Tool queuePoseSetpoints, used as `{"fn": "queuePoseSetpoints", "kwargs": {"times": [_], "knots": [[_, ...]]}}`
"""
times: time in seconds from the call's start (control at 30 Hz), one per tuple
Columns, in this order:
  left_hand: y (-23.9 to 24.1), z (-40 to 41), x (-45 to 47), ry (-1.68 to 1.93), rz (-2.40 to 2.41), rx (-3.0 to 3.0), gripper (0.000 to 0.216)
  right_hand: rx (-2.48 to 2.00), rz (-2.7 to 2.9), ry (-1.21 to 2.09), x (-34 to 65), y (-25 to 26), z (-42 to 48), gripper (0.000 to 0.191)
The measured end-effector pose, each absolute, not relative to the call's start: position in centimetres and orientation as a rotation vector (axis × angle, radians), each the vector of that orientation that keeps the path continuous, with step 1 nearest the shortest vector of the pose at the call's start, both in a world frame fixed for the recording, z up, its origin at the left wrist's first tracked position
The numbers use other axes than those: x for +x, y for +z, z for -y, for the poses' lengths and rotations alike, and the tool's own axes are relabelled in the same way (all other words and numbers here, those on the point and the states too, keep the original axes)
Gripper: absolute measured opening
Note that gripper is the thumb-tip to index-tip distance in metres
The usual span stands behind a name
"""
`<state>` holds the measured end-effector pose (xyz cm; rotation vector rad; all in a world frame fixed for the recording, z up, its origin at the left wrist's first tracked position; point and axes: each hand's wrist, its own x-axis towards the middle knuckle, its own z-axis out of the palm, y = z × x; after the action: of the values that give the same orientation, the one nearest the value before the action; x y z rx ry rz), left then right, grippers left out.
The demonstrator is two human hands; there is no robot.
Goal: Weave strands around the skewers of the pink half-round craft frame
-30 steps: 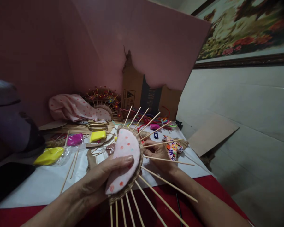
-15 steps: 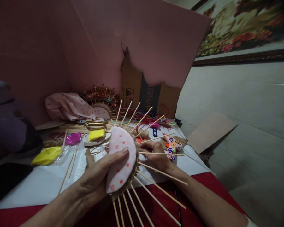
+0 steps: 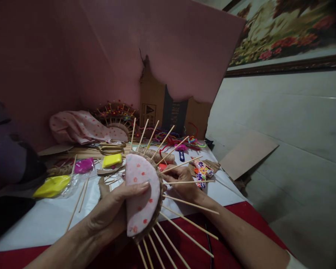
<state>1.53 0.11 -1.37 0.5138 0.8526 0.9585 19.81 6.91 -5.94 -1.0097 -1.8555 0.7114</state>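
Observation:
My left hand [image 3: 112, 211] grips a half-round pad of pink dotted cloth [image 3: 141, 192] edged with woven twine, thumb across its face. Several thin wooden sticks [image 3: 184, 220] fan out from its rim like rays. My right hand [image 3: 182, 183] reaches in among the sticks on the pad's right side, fingers curled close to the twine rim; what they pinch is hidden. A spool of twine [image 3: 156, 155] lies just behind the pad.
On the white tabletop [image 3: 44, 220] lie yellow [image 3: 52, 186] and magenta clay packets [image 3: 84, 165], loose sticks, scissors [image 3: 108, 148], pink dotted fabric [image 3: 78, 127], a finished beaded fan [image 3: 117, 116], pipe cleaners and a flowered clip [image 3: 203, 172]. A cardboard box [image 3: 168, 112] stands behind. Red cloth [image 3: 184, 257] covers the near edge.
The pad with its sticks has turned and shifted a little left and up. My right hand has stayed among the sticks beside the rim.

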Motion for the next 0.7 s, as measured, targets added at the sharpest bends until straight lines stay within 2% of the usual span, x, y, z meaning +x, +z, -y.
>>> {"fn": "queuePoseSetpoints", "kwargs": {"times": [0.23, 0.4, 0.7], "knots": [[-1.84, -0.28, 1.23, 0.913, -0.865, 0.457, 0.023, -1.006, 1.853, 0.695, 19.83, -5.79, -6.88, 0.012], [-1.85, -0.3, 1.15, 0.894, -0.883, 0.448, 0.012, -0.993, 1.836, 0.732, 19.88, -5.89, -6.96, 0.012], [-1.84, -0.27, 1.02, 0.905, -0.909, 0.49, 0.02, -0.957, 1.759, 0.748, 20.02, -5.97, -7.21, 0.011]]}}
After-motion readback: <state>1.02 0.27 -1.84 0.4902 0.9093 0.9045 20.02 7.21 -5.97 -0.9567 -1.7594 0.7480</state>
